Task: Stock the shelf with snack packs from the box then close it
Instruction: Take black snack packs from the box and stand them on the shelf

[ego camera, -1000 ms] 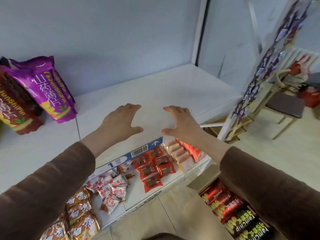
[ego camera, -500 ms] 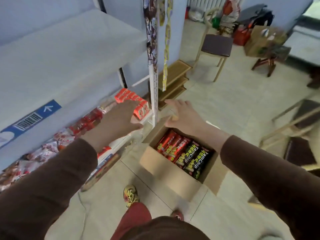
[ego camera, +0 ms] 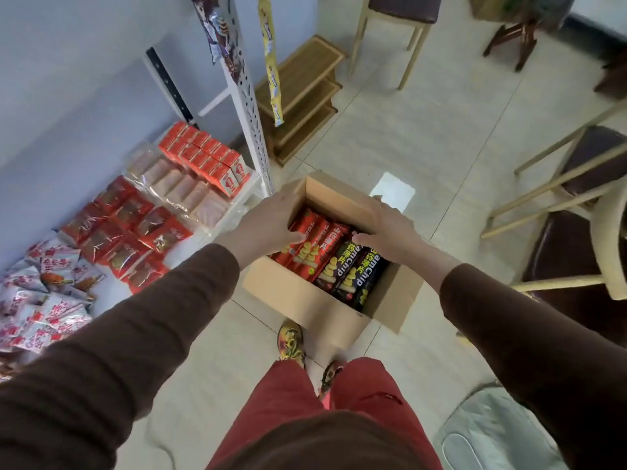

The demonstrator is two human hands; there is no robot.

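An open cardboard box [ego camera: 298,296] stands on the floor in front of my feet, beside the shelf's white upright [ego camera: 252,120]. Inside lie red snack packs [ego camera: 315,245] on the left and black ones [ego camera: 356,276] on the right. My left hand [ego camera: 268,225] reaches over the box's left rim, thumb resting on a red pack, fingers hidden behind the hand. My right hand [ego camera: 393,235] hovers over the right side, thumb stretched toward the black packs. Neither hand visibly grips a pack.
The low shelf at left holds red foil packs [ego camera: 129,228], orange cartons [ego camera: 207,154], clear-wrapped biscuits [ego camera: 179,188] and white packets [ego camera: 44,293]. A wooden step rack [ego camera: 302,93] and chairs [ego camera: 576,198] stand beyond. Snack strips [ego camera: 271,59] hang from the upright.
My view swung from the bare upper shelf down to the floor. Both hands dropped from above the shelf to the open box and now reach its packs.
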